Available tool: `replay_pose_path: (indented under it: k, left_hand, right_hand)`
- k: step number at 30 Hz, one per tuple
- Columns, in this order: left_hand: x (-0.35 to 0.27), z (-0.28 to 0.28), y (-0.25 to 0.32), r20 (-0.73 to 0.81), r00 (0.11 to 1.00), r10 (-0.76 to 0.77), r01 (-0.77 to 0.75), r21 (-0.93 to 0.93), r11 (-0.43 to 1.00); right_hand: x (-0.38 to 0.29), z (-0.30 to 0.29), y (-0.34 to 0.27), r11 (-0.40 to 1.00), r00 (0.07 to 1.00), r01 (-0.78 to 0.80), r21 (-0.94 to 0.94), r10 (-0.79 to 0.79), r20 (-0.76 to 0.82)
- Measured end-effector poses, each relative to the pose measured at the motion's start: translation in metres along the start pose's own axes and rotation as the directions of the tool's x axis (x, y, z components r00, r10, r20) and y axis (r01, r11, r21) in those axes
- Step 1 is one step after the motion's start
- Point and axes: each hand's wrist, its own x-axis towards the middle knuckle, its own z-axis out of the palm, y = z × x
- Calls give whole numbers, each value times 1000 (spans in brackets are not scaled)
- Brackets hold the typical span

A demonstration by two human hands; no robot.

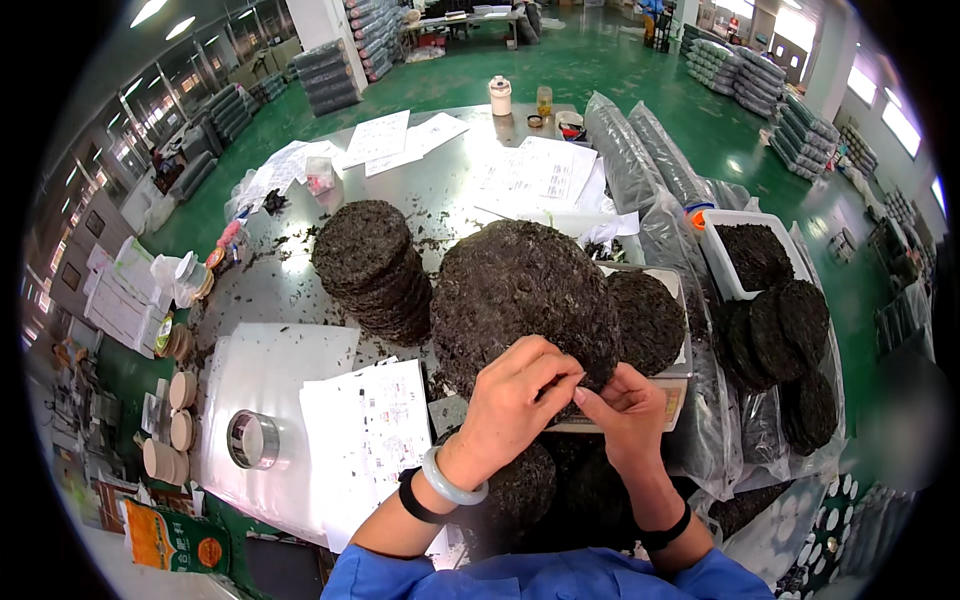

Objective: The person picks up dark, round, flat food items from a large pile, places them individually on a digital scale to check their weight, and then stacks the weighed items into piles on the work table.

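Note:
A tall stack of round, dark dried-seaweed cakes (525, 292) rises in front of me. My left hand (521, 390) is bent over the stack's near edge, thumb and fingers pinched together. Its fingertips meet the thumb of my right hand (626, 412), whose other fingers curl beside the stack. Anything between the fingertips is too small to make out. A smaller round cake (645, 322) lies on a weighing scale (671, 394) just beyond my right hand. Below my wrists, more dark cakes (517, 480) are partly hidden by my arms.
Another cake stack (367, 270) stands left on the metal table (292, 300), with a metal ring (253, 439) and printed papers (367, 427) nearer me. Plastic-wrapped rolls (679, 300), a white tub (750, 255) of dark flakes and leaning cakes (776, 330) line the right side.

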Motion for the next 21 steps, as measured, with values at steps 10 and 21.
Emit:
replay_pose_path:
  k: [10, 21]
  left_hand:
    - [-9, -30, -17, -460, 878, -136, 274, 247, 929]
    - [38, -186, -282, -864, 378, -334, 571, -66, 818]
  right_hand:
    - [5, -7, 2, 987, 984, -126, 98, 136, -112]
    - [30, -49, 51, 978, 982, -191, -81, 191, -6]
